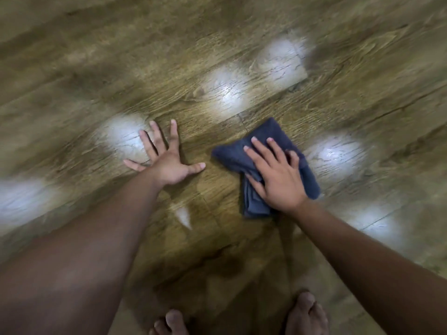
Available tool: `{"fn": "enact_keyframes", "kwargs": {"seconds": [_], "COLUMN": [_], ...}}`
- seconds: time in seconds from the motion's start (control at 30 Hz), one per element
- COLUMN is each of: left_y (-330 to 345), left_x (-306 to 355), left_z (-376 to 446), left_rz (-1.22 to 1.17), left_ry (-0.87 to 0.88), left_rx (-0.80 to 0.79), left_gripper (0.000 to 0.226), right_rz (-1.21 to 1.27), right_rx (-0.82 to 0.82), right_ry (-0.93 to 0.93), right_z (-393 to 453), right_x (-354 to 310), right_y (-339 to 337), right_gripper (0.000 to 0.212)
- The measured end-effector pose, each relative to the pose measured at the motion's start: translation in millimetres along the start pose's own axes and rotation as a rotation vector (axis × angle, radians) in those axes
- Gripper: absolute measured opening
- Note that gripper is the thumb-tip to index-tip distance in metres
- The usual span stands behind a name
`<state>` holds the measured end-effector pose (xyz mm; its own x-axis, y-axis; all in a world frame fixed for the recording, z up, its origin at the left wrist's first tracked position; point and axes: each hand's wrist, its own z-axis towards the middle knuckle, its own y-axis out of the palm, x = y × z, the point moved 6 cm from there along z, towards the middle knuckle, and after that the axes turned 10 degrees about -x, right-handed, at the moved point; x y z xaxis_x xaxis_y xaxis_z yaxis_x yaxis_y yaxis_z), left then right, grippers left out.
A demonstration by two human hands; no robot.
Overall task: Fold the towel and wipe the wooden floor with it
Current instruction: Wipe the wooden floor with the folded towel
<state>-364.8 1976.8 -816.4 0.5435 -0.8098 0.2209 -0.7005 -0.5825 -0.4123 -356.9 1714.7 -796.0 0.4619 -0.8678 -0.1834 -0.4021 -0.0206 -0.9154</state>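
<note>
A dark blue towel [275, 131], folded into a small thick pad, lies on the wooden floor [193, 56] right of centre. My right hand [275, 175] presses flat on top of it, fingers spread over the cloth and thumb curled round its left folded edge. My left hand [167, 163] rests on the bare planks to the left of the towel, palm down with all fingers splayed and nothing in it. The picture is smeared by motion.
Bright patches of reflected ceiling light dot the brown planks. My bare toes [307, 313] show at the bottom edge, below the towel. Bare planks stretch away on every side of the hands.
</note>
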Motion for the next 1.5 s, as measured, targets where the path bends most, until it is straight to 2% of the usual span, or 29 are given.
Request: {"fn": "enact_keyframes", "kwargs": {"seconds": [0.23,0.47,0.6,0.77,0.87,0.97,1.1,1.2,1.33,1.5], "left_y": [-2,-3,-4,-6,-6,-7,-7,-8,-8,-4], "left_x": [5,6,6,8,8,8,9,8,9,7], "left_z": [-4,-3,-2,-4,-4,-4,-4,-5,-4,0], "left_rz": [-0.026,-0.05,-0.057,-0.049,-0.035,-0.048,-0.054,-0.06,-0.066,-0.064], "left_ry": [-0.002,0.009,0.018,-0.01,-0.022,-0.016,-0.014,-0.021,-0.007,0.013], "left_rx": [-0.029,-0.029,-0.033,-0.026,-0.028,-0.024,-0.032,-0.04,-0.049,-0.021], "left_gripper": [0.134,0.135,0.135,0.138,0.138,0.14,0.143,0.144,0.142,0.141], "right_rz": [0.182,0.252,0.237,0.118,0.106,0.051,0.022,0.066,0.155,0.27], "right_rx": [0.073,0.028,0.113,0.06,0.031,-0.007,-0.032,-0.021,0.082,0.158], "right_ry": [0.296,0.318,0.341,0.092,0.041,-0.029,-0.095,0.003,0.229,0.415], "right_z": [115,225,213,149,85,48,76,127,213,279], "right_x": [32,50,30,-30,-61,-61,-28,7,53,61], "right_y": [-52,-93,-89,-60,-24,-5,-23,-50,-93,-114], "right_gripper": [0.059,0.061,0.06,0.067,0.07,0.069,0.066,0.065,0.059,0.058]}}
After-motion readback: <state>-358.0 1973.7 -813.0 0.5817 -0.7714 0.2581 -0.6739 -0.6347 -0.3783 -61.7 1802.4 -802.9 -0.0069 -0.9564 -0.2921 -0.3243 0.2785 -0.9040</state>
